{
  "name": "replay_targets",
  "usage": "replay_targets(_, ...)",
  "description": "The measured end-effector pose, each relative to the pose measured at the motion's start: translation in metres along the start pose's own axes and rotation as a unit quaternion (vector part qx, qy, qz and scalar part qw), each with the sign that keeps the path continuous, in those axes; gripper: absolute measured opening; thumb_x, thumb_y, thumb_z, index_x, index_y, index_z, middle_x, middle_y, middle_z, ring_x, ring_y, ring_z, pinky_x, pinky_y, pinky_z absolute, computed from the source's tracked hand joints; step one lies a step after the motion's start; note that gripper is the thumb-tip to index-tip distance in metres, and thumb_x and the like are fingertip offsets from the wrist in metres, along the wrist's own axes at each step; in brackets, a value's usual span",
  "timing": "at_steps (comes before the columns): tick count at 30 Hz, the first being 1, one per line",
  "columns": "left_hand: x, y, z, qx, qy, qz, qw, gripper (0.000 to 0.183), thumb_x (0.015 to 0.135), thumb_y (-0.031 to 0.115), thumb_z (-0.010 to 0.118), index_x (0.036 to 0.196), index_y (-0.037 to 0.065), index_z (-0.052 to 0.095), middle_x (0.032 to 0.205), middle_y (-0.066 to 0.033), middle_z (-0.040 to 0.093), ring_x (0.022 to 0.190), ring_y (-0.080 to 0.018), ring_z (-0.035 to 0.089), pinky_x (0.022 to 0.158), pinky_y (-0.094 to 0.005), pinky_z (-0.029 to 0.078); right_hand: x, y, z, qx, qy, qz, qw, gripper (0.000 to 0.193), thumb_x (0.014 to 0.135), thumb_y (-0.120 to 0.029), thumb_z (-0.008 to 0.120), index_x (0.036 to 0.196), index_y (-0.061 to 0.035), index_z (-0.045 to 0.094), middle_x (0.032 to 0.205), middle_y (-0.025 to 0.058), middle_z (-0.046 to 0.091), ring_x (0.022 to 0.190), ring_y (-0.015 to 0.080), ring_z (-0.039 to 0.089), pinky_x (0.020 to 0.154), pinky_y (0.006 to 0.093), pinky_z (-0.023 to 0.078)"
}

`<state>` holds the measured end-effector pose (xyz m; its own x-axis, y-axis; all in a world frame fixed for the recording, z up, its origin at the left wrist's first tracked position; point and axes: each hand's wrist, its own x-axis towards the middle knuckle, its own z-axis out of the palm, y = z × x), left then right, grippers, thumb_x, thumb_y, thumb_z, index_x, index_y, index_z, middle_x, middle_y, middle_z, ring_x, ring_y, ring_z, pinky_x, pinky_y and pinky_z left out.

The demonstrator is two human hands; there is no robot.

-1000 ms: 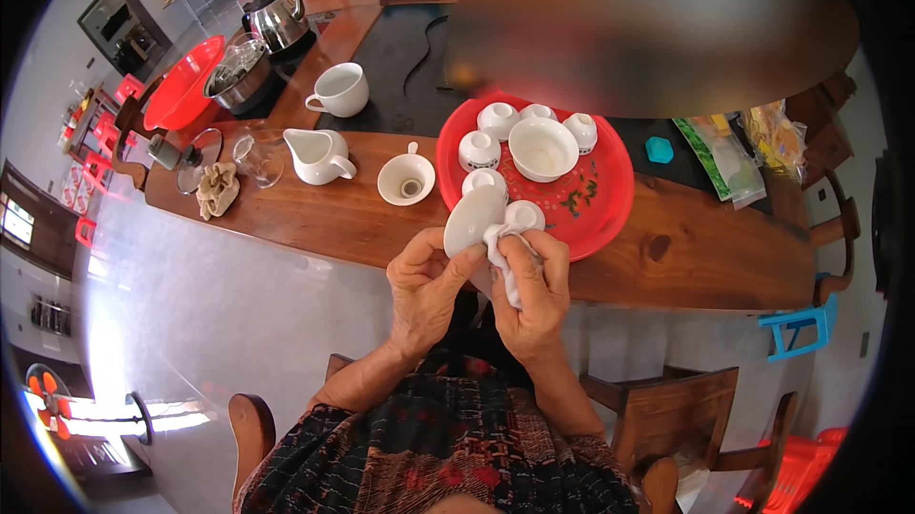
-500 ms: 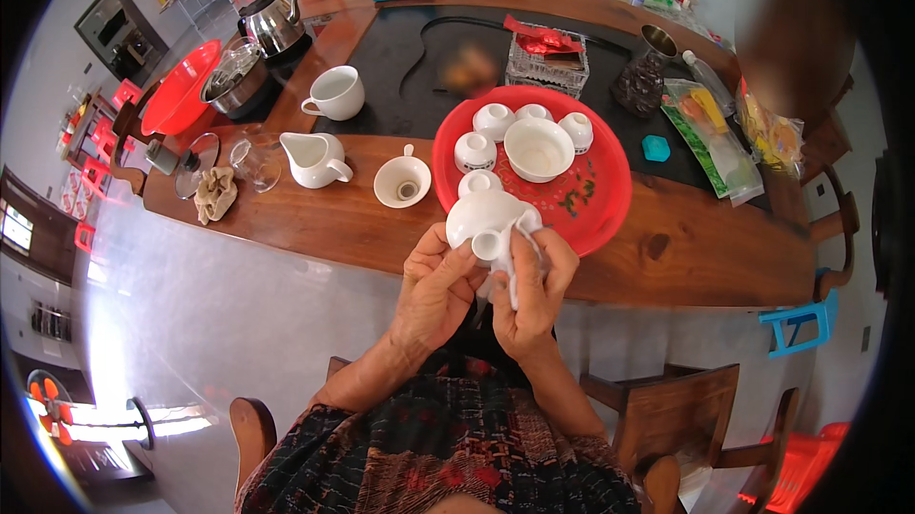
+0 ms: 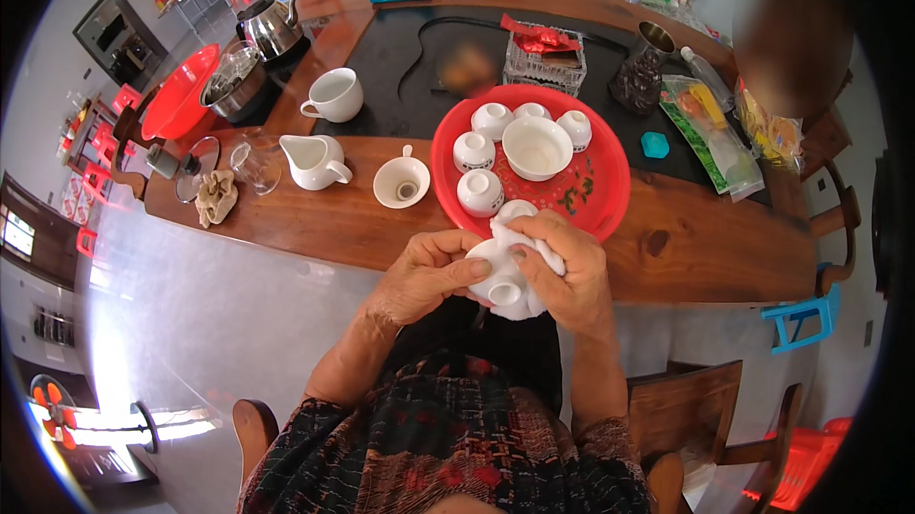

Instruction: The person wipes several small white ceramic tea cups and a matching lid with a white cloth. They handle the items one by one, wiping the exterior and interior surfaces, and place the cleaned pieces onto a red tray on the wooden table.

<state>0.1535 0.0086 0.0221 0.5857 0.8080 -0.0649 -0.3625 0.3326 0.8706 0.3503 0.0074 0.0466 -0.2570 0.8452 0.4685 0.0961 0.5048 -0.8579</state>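
Just over the near edge of the table, my left hand (image 3: 424, 271) pinches the rim of a white porcelain lid (image 3: 498, 271) with a ring-shaped knob facing me. My right hand (image 3: 577, 266) presses a white cloth (image 3: 530, 303) around the lid's other side, thumb on top. Beyond them stands a red round tray (image 3: 600, 190). It holds a white bowl (image 3: 538, 150), right way up, and several small white cups (image 3: 479, 191) turned upside down. Left of the tray sit a white strainer with a handle (image 3: 401, 182), a white pitcher (image 3: 313, 161) and a white mug (image 3: 335, 96).
At left are a glass (image 3: 255, 166), a glass lid (image 3: 197, 171), a crumpled brown cloth (image 3: 216, 198), a steel pot (image 3: 232, 85), a kettle (image 3: 272, 28) and a red basin (image 3: 181, 95). A dark vase (image 3: 640, 76) and plastic packages (image 3: 705, 133) stand at right.
Both hands have moved slightly nearer me with the lid, which has turned and tilted. The cloth now covers more of its right side. The near cups in the tray are less hidden.
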Motion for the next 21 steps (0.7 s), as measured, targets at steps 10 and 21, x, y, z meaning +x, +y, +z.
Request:
replay_targets(10, 0.018, -0.02, 0.026, -0.253, 0.155, 0.103, 0.949, 0.033, 0.094, 0.024, 0.05, 0.122, 0.009, 0.043, 0.12, -0.0086, 0.055, 0.115, -0.0207, 0.052, 0.099, -0.0384, 0.043, -0.006, 0.021, 0.039, -0.186, 0.168, -0.052, 0.967, 0.043, 0.085, -0.006, 0.056, 0.125, 0.0067, 0.046, 0.124, 0.0202, 0.035, 0.111, 0.0321, 0.038, 0.094, 0.0387, 0.034)
replay_targets(21, 0.017, -0.033, 0.011, -0.35, 0.126, 0.056, 0.926, 0.04, 0.097, 0.033, 0.042, 0.128, 0.009, 0.044, 0.123, -0.0065, 0.054, 0.113, -0.0197, 0.052, 0.097, -0.0365, 0.044, -0.032, 0.03, 0.065, -0.363, 0.12, -0.178, 0.906, 0.036, 0.068, -0.002, 0.071, 0.103, -0.0069, 0.066, 0.125, 0.0167, 0.036, 0.11, 0.0307, 0.038, 0.091, 0.0387, 0.036)
